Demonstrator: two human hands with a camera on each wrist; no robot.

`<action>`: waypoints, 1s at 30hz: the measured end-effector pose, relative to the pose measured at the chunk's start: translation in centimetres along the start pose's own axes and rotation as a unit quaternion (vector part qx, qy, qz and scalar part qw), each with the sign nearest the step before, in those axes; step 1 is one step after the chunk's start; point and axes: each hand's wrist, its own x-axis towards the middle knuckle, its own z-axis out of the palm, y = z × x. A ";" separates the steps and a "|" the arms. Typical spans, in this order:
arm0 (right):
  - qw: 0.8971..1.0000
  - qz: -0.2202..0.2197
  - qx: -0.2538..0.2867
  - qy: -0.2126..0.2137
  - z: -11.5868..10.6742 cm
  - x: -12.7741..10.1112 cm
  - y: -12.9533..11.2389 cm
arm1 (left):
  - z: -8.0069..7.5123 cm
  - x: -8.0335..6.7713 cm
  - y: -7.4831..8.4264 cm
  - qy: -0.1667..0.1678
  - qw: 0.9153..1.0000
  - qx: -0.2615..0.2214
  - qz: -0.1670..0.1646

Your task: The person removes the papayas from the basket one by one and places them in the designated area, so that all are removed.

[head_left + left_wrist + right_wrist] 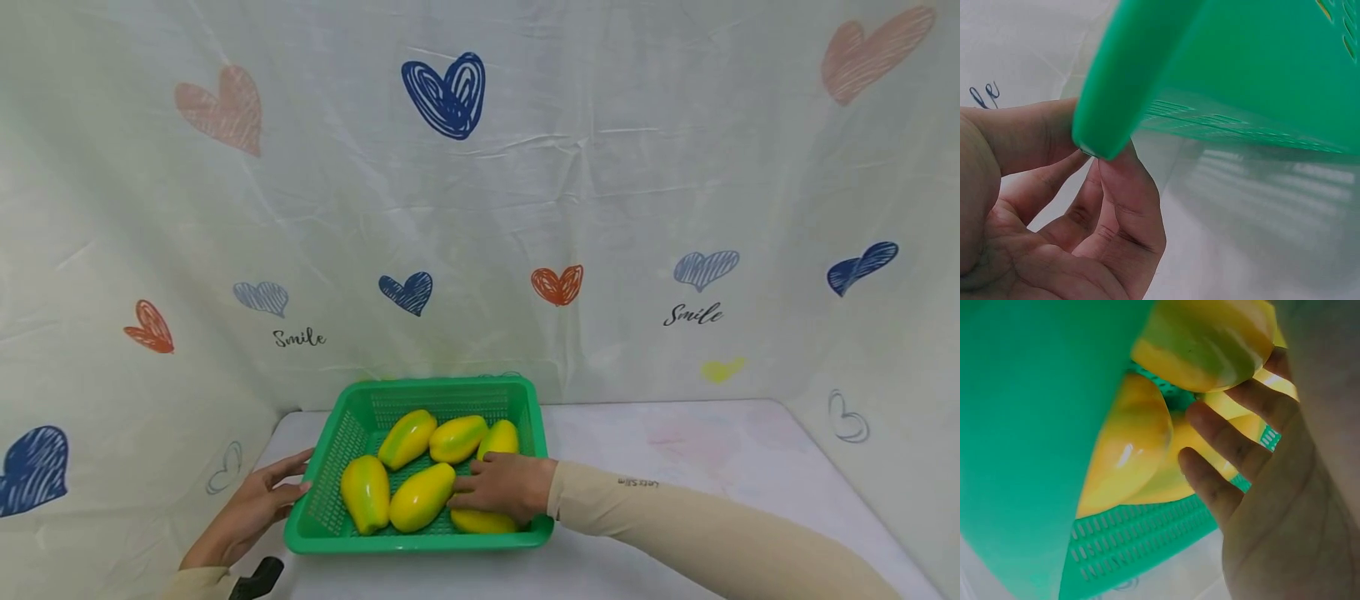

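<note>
A green slotted basket (341, 433) stands on the white table and holds several yellow-green fruits. My right hand (480, 492) lies inside it at the front right, resting on one yellow fruit (483, 523), its fingertips against a neighbouring fruit (422, 497). In the right wrist view the fingers (1229, 440) are loosely stretched toward the fruits (1129, 450) and are not wrapped round any. My left hand (288, 479) is outside the basket's left wall, fingers straight. The left wrist view has its fingertips (1119, 169) touching the underside of the basket rim (1110, 106).
A white cloth printed with hearts and "Smile" hangs behind and at both sides. The white table (675, 442) runs out to the right of the basket. A small black object (258, 577) sits at the bottom left by my left sleeve.
</note>
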 end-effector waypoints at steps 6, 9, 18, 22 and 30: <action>1.000 -0.002 -0.005 -0.003 0.1 0.1 0.0 | 0.0 -0.1 0.0 -0.004 1.000 -0.005 0.002; 1.000 0.000 -0.012 -0.005 0.1 0.2 0.0 | 0.0 -0.2 0.0 -0.005 1.000 -0.005 0.005; 0.999 0.009 -0.051 -0.003 0.0 0.2 -0.2 | 0.0 -0.3 0.1 -0.008 1.000 -0.006 0.007; 0.999 0.016 -0.051 0.002 0.0 0.1 -0.2 | -0.1 -0.2 0.0 -0.007 1.000 -0.010 0.004; 0.998 0.038 -0.040 0.038 0.8 -0.5 0.0 | -0.1 -0.2 0.0 -0.006 1.000 -0.009 0.001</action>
